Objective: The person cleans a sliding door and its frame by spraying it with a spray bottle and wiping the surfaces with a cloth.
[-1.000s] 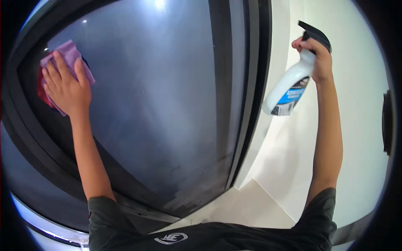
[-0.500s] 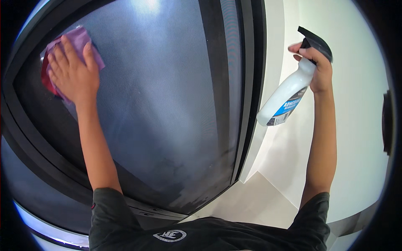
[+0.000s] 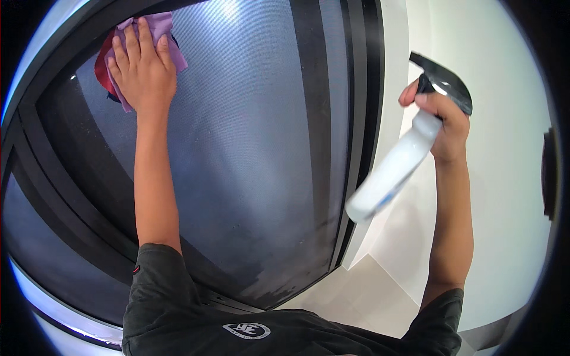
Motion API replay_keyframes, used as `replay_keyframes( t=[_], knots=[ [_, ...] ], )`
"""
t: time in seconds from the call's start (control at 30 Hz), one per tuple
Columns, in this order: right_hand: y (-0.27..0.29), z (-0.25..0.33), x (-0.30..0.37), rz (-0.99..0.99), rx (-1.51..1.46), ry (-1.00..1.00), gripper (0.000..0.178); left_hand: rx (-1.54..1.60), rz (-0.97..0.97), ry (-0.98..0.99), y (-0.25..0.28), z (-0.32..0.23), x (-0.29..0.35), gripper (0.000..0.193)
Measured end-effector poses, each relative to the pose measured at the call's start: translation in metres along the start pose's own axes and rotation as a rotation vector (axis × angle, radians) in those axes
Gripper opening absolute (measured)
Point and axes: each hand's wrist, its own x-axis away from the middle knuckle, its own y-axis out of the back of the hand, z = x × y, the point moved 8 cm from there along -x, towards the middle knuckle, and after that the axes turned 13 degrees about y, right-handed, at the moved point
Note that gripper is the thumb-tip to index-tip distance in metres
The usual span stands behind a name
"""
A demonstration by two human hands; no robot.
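Note:
My left hand [image 3: 145,77] lies flat with its fingers stretched out, pressing a purple cloth [image 3: 159,25] against the upper left of a dark glass pane [image 3: 237,148]. A red patch [image 3: 107,66] shows along the cloth's left edge; whether it is a second cloth or a reflection I cannot tell. On the right, my right hand [image 3: 446,121] is closed around the neck of a white spray bottle [image 3: 392,172] with a black trigger head [image 3: 448,83]. The bottle hangs tilted in the air, its base toward the lower left and its label blurred.
A dark frame [image 3: 368,89] borders the pane, with a white wall [image 3: 504,196] to the right. A beige floor [image 3: 368,285] shows below. Another dark panel [image 3: 53,237] is at the lower left, and a dark object [image 3: 548,176] sits on the wall at the right rim.
My left hand has slid the purple cloth up and to the right over the pane. The spray bottle has dropped a little and turned, so its label faces away more.

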Motion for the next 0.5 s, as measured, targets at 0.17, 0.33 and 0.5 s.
replay_keyframes(
  t=[0.17,0.33,0.5],
  knots=[
    [-0.007,-0.019,-0.015,-0.013,-0.121,-0.078,0.019,0.038,-0.014,-0.026,0.001,0.002,-0.001,0.059],
    [-0.029,-0.052,0.045,0.018,-0.153,-0.292,0.018,0.019,0.022,-0.094,-0.002,0.003,0.003,0.06],
    [-0.035,-0.066,0.098,0.125,-0.065,-0.334,0.029,0.132,-0.061,-0.109,0.0,-0.001,0.006,0.061]
  ],
)
